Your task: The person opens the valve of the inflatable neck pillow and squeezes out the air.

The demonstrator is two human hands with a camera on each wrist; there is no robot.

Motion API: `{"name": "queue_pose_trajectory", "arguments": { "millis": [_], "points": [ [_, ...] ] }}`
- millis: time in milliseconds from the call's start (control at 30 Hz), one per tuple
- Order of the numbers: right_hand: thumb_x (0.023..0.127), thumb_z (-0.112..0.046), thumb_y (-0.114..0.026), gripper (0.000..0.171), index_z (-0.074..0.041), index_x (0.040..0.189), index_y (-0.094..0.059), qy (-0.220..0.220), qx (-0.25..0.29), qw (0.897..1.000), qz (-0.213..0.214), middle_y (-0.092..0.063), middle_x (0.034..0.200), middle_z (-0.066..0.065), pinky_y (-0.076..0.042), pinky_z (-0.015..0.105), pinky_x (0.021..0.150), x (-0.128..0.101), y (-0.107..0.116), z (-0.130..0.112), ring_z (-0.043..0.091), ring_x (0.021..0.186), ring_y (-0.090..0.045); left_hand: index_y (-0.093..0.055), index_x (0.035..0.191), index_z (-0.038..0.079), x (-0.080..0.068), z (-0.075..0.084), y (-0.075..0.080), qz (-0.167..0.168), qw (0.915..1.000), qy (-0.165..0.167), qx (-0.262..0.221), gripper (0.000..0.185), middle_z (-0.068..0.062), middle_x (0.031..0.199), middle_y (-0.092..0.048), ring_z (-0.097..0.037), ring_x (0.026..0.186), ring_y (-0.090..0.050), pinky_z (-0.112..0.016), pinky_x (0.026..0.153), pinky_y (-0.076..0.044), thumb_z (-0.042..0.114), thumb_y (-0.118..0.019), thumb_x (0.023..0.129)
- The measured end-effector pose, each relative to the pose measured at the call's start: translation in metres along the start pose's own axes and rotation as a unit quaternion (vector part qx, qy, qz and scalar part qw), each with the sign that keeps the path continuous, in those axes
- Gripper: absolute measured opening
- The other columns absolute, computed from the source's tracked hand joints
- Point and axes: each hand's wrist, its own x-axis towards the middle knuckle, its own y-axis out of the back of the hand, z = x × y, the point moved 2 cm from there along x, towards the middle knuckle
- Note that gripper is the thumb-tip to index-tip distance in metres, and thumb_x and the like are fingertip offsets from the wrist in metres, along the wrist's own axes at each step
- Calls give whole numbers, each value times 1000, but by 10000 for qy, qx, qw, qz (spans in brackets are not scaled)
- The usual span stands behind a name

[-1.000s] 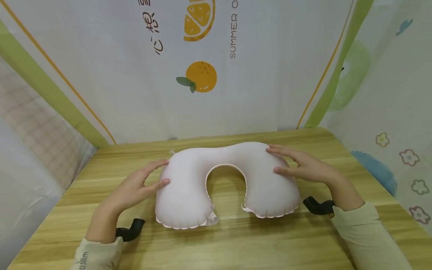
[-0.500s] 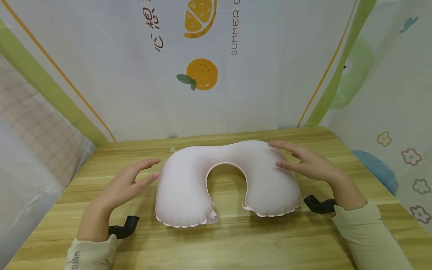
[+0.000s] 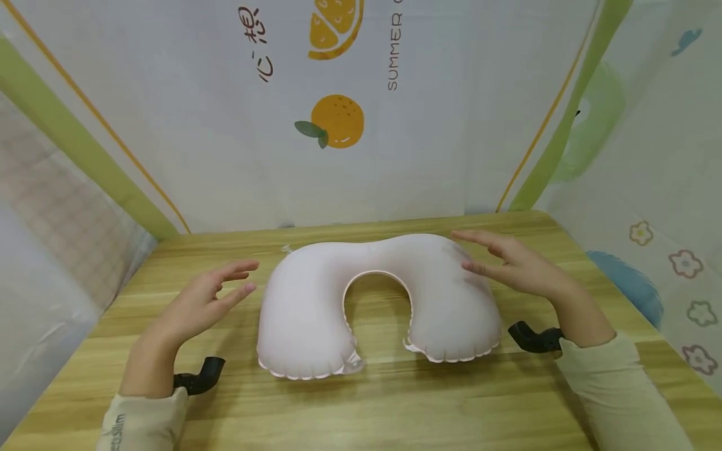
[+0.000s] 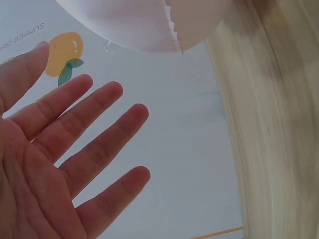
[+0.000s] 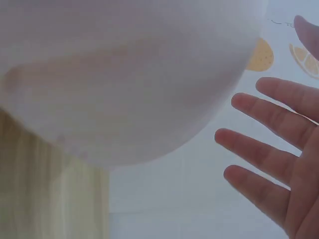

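Note:
A pale pink inflatable neck pillow [image 3: 307, 307], puffed up and U-shaped, lies on the wooden table with its opening toward me. Left of it my left hand [image 3: 194, 307] hovers apart from the pillow, fingers spread and relaxed; the left wrist view shows a bare palm [image 4: 35, 184] with a gap to the pillow [image 4: 134, 25]. My right hand [image 3: 521, 266] is close by the pillow's right lobe, its fingers extended. In the right wrist view those fingers [image 5: 264, 149] look spread and hold nothing, apart from the pillow [image 5: 124, 99].
The wooden table [image 3: 406, 407] ends at a printed curtain [image 3: 423, 156] behind the pillow. More curtain hangs along the left and right sides. A black curved piece sits at each wrist. A small clear valve [image 3: 287, 249] sticks out at the pillow's back left.
My left hand has come off the pillow's left side and moved away to the left. The right hand has eased slightly away from the right lobe. The pillow stays in place.

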Motion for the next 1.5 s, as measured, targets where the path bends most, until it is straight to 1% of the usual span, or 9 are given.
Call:
{"name": "queue_pose_trajectory", "arguments": {
  "millis": [200,433,533,633,1000,1133,1233,1367,1500],
  "points": [
    [99,-22,-63,48,-11,144,-53,169,-214,9994,233,-52,148,15,-40,65,108,8,7,-11,36,139,-45,-55,140,6,4,-2,0,58,10000,-6,6,44,-19,140,-58,-42,133,-49,-67,104,-40,29,-55,103],
    [98,-22,-64,39,-10,135,-63,315,-443,9980,330,-64,133,13,-54,26,82,22,13,-28,10,94,-63,-64,130,3,9,-4,4,248,9996,-106,28,37,-22,136,-60,-44,131,-51,-66,103,-43,26,-56,102],
    [98,-25,-64,40,-11,135,-63,261,-427,9986,159,-71,79,7,-48,20,65,30,17,-39,3,67,-53,-63,131,3,15,-4,6,281,9996,-90,3,38,-21,136,-61,-43,129,-54,-64,103,-45,27,-56,103],
    [99,-27,-63,41,-10,136,-62,282,-436,9986,-72,-30,52,-8,-36,24,51,38,19,-49,3,49,-24,-63,131,3,20,-3,8,293,9995,-146,47,38,-21,133,-63,-42,123,-59,-60,100,-49,27,-55,103],
    [100,-21,-61,34,-6,129,-67,886,-803,9927,-185,-67,67,9,-45,26,62,66,21,-82,-1,51,-33,-60,136,3,36,6,7,122,9992,-229,300,40,-21,136,-61,-43,122,-60,-61,100,-49,26,-53,104],
    [98,-21,-62,31,-8,126,-69,1057,-858,9907,-77,-76,105,12,-50,31,72,74,17,-90,4,66,-54,-57,139,4,46,7,2,-5,9988,-299,389,41,-22,138,-59,-27,69,-60,-49,83,-53,24,-55,103],
    [99,-22,-62,32,-8,126,-69,1056,-820,9909,-125,-72,121,10,-52,34,79,83,11,-94,11,81,-63,-57,139,4,53,8,-3,-42,9984,-354,446,41,-21,138,-59,-22,66,-53,-43,77,-49,23,-56,103],
    [99,-25,-61,33,-9,127,-69,950,-686,9927,-279,-71,122,8,-52,34,81,95,1,-98,12,87,-65,-57,139,4,60,12,-5,-62,9986,-424,310,42,-20,140,-58,-37,122,-59,-57,97,-51,23,-57,102],
    [99,-27,-61,34,-9,127,-69,890,-600,9933,-434,-74,116,9,-51,34,78,108,-10,-102,13,77,-61,-56,139,3,65,15,-6,-128,9987,-477,89,42,-20,142,-56,-41,136,-47,-63,108,-41,22,-58,101]
  ]
}}
